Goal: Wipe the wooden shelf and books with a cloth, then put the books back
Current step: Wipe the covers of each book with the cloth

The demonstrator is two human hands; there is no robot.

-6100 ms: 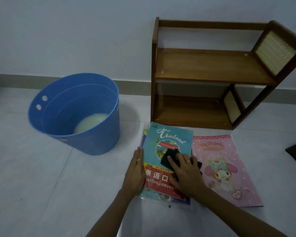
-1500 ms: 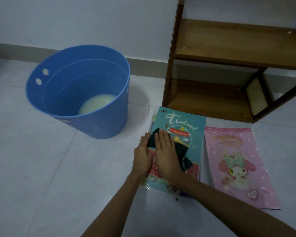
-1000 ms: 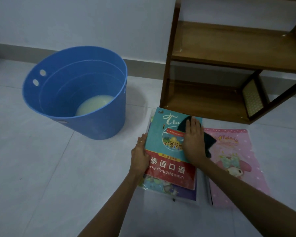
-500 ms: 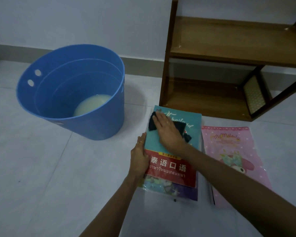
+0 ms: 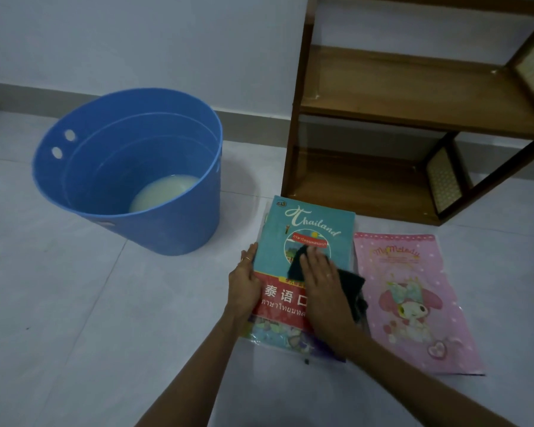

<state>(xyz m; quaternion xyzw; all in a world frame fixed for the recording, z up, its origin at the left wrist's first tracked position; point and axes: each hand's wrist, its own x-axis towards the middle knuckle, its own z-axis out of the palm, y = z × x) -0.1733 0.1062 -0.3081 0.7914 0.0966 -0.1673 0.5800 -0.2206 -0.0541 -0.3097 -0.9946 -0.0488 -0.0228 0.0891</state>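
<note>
The wooden shelf (image 5: pixel 407 97) is standing against the wall, both boards bare. Left of it the blue bucket (image 5: pixel 130 171) is sitting on the tiled floor, holding a little milky water. The pink My Melody book (image 5: pixel 413 300) is lying flat beside the stack topped by the Thailand book (image 5: pixel 309 229). My right hand (image 5: pixel 324 285) is pressing the dark cloth (image 5: pixel 350 286) onto that cover, fingers straight and together. My left hand (image 5: pixel 244 282) is resting flat along its left edge.
</note>
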